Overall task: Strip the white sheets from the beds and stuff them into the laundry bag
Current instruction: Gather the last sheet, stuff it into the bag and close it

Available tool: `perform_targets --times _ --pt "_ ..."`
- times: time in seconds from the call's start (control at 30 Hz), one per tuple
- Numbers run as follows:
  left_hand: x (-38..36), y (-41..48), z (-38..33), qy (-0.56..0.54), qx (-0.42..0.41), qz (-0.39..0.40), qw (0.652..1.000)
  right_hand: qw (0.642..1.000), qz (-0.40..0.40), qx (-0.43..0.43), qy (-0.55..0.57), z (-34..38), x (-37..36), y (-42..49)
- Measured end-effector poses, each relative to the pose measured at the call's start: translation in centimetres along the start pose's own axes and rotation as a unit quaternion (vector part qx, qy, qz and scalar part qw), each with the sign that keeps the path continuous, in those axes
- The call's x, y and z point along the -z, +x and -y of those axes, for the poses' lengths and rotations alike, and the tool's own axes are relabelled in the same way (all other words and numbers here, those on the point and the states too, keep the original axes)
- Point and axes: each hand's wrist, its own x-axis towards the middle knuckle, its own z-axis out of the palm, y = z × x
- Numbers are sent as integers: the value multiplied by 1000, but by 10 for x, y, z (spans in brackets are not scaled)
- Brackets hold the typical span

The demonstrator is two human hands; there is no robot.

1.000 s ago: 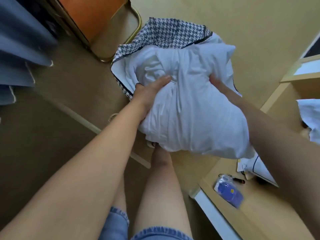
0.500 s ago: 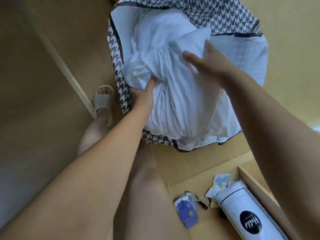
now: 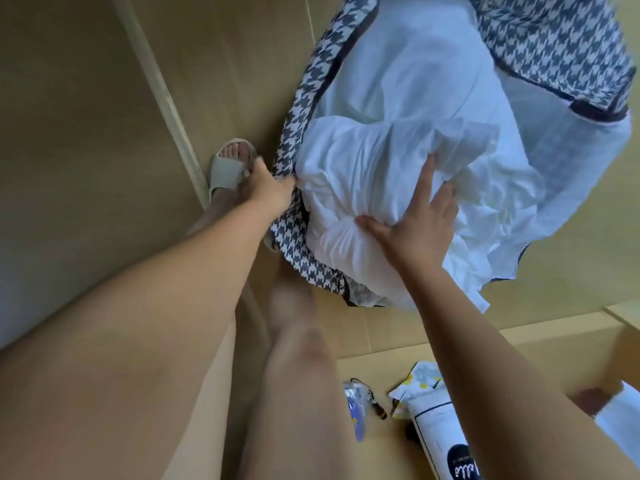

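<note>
A bundled white sheet (image 3: pixel 374 174) fills the mouth of the houndstooth laundry bag (image 3: pixel 554 39), which stands on the tan floor at the upper right. My left hand (image 3: pixel 268 187) grips the bag's near left rim, fingers curled over the patterned edge. My right hand (image 3: pixel 420 221) lies flat on the bundle with spread, straight fingers pressing into the cloth. Part of the sheet spills over the bag's lower right rim.
My sandalled foot (image 3: pixel 230 168) stands just left of the bag, beside a pale floor strip (image 3: pixel 166 98). At the bottom right lie a blue plastic packet (image 3: pixel 356 410), a patterned wrapper (image 3: pixel 420 379) and a white package with a black label (image 3: pixel 446 441) on a wooden ledge.
The sheet bundle has sunk deeper into the bag. My left hand moved from the sheet to the bag's rim. My right hand came down flat onto the bundle.
</note>
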Motion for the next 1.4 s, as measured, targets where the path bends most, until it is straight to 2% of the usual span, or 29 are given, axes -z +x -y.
perform_targets --times 0.07,0.17,0.27,0.43,0.53,0.67,0.73,0.77,0.83,0.9,1.0,1.1,1.17,1.23,1.37,1.4 --pt "-11 13 -5 7 2 32 999 1000 -2 4 3 1 0 3" --pt "-19 19 -11 -13 8 -1 1000 1000 -1 8 8 5 0 11" --pt "-13 10 -18 -24 -26 -19 999 1000 7 -8 1 14 1 17" --pt "48 -36 -12 -140 -90 -14 986 999 17 -41 4 48 2 23" --pt "78 -73 -3 -184 -105 27 977 998 31 -46 4 83 -5 24" --pt "79 -83 -4 -227 -25 55 972 995 76 43 45 101 -15 24" --pt "78 -66 -5 -251 22 21 968 988 93 102 67 92 -14 20" --pt "78 -59 -6 -242 27 5 970 983 102 123 89 86 -16 15" --pt "77 -52 -8 -155 -11 -42 987 971 99 175 132 75 -17 -5" --pt "77 -58 -15 -41 -90 -98 990 967 26 228 112 62 -25 -33" --pt "71 -72 -39 72 -252 -156 952 973 -28 227 28 46 -36 -76" --pt "46 -85 -70 225 -294 -120 921 977 -27 191 -88 42 -42 -95" --pt "31 -91 -80 225 -284 -104 926 971 24 192 -139 37 -40 -72" --pt "32 -90 -79 194 -278 -95 936 966 72 207 -136 26 -35 -46" --pt "70 -77 -74 162 -310 -94 932 952 11 264 -155 26 -29 -19" --pt "80 -76 -74 167 -323 -96 927 948 30 279 -147 38 -28 -13"
